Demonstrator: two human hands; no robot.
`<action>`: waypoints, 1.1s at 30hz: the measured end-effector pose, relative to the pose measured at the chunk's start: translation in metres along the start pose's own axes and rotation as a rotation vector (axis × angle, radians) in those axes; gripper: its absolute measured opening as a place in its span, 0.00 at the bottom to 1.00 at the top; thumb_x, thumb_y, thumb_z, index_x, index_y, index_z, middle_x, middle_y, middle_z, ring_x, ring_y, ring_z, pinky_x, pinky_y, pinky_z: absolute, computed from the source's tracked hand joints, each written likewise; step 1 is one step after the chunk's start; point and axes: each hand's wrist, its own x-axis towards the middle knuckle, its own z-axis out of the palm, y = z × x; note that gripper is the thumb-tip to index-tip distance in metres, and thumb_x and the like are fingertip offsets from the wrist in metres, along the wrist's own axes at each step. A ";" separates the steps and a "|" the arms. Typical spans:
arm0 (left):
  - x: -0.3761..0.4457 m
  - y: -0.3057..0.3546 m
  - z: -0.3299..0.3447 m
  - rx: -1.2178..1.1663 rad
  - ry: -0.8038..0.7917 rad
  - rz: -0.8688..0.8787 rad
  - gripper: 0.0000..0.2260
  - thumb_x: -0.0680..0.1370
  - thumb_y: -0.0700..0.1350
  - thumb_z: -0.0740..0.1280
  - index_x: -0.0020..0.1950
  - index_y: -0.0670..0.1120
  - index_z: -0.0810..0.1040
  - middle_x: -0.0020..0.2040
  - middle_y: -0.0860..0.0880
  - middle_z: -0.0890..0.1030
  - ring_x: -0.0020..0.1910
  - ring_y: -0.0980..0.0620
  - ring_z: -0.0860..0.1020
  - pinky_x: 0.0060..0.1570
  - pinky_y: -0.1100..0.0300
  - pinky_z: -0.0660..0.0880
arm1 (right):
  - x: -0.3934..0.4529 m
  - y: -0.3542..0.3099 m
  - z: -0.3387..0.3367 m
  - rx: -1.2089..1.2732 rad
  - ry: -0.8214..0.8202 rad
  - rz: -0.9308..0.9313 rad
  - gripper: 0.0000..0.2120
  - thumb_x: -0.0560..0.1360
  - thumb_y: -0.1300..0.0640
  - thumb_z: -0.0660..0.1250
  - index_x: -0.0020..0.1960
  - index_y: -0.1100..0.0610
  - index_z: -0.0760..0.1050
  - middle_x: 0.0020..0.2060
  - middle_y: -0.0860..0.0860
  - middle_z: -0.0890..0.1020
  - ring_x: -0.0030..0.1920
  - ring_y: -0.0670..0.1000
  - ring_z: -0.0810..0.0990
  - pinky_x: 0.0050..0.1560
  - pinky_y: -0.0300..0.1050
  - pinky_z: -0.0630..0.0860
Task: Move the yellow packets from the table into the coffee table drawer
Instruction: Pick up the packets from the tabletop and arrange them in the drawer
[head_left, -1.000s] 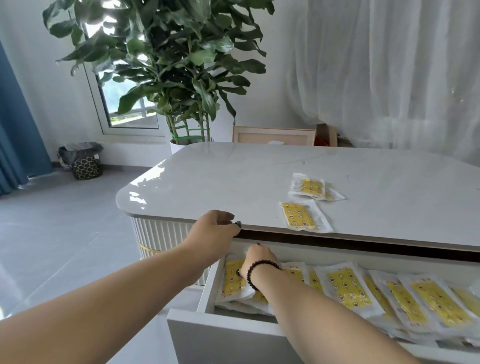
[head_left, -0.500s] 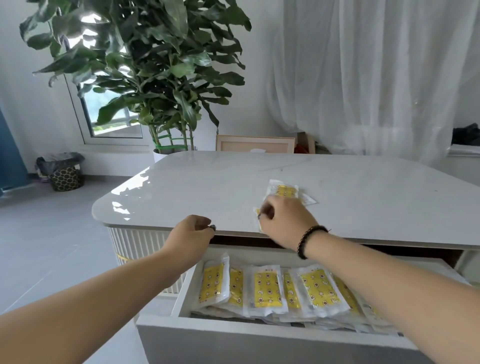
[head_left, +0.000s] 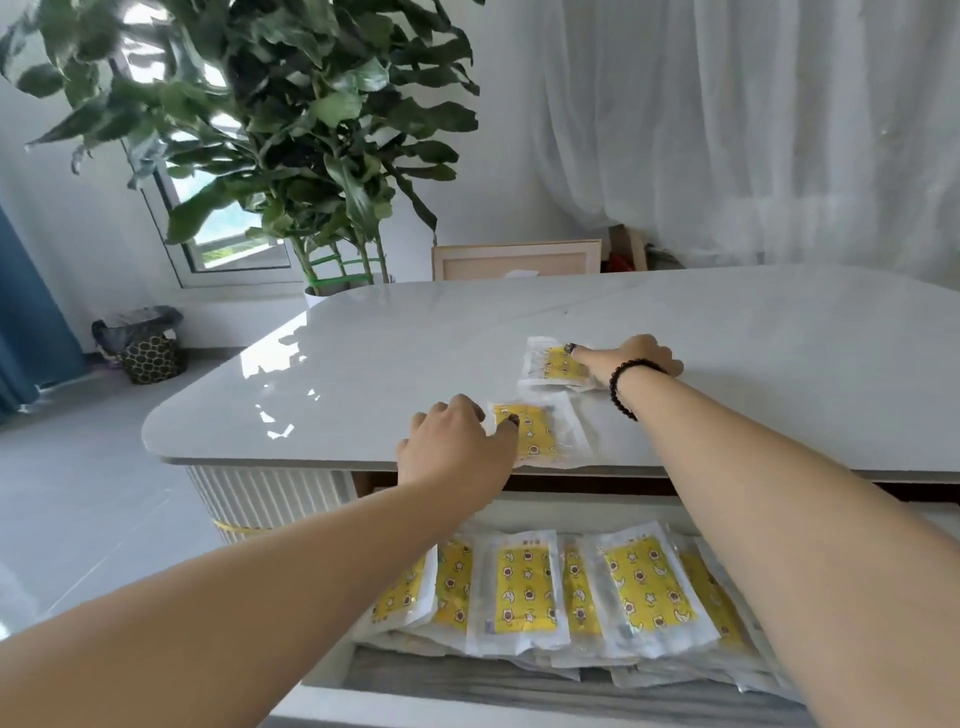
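Two yellow packets in clear wrappers lie on the white coffee table (head_left: 395, 364). My left hand (head_left: 457, 447) covers the left edge of the near yellow packet (head_left: 540, 434) by the table's front edge, its thumb tip and curled fingers pinching it. My right hand (head_left: 636, 358), a black bead bracelet on its wrist, grips the right end of the far yellow packet (head_left: 550, 364), thumb on top. Below the tabletop the drawer (head_left: 467, 680) stands pulled out, holding several yellow packets (head_left: 524, 592) side by side. My forearms hide parts of that row.
A large potted plant (head_left: 291, 130) stands behind the table's far left corner, with a wooden frame (head_left: 514, 260) beside it. A bin (head_left: 145, 343) sits on the floor at left. White curtains (head_left: 753, 130) hang at the back right.
My left hand left the table edge and went onto the near packet. My right hand came out of the drawer, passed over the near packet, and now grips the far one.
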 end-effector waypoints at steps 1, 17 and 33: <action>0.006 0.006 0.005 0.010 -0.017 -0.026 0.24 0.77 0.62 0.58 0.66 0.48 0.69 0.62 0.50 0.74 0.65 0.47 0.68 0.62 0.51 0.67 | -0.001 -0.004 0.000 -0.066 -0.013 0.009 0.45 0.58 0.28 0.70 0.63 0.58 0.68 0.61 0.56 0.72 0.63 0.58 0.69 0.60 0.50 0.70; 0.023 -0.017 -0.018 -0.215 -0.174 -0.074 0.14 0.74 0.47 0.70 0.54 0.43 0.70 0.42 0.49 0.74 0.36 0.55 0.71 0.29 0.63 0.67 | -0.034 0.002 -0.013 0.183 -0.212 -0.095 0.11 0.73 0.58 0.67 0.53 0.59 0.68 0.47 0.54 0.74 0.44 0.55 0.73 0.43 0.42 0.70; -0.076 0.025 -0.068 -0.915 -0.243 0.036 0.16 0.78 0.41 0.63 0.64 0.51 0.70 0.51 0.45 0.83 0.52 0.39 0.82 0.53 0.39 0.79 | -0.221 0.054 -0.140 0.625 -0.316 -0.307 0.09 0.69 0.62 0.73 0.47 0.56 0.78 0.45 0.56 0.85 0.47 0.58 0.84 0.49 0.59 0.81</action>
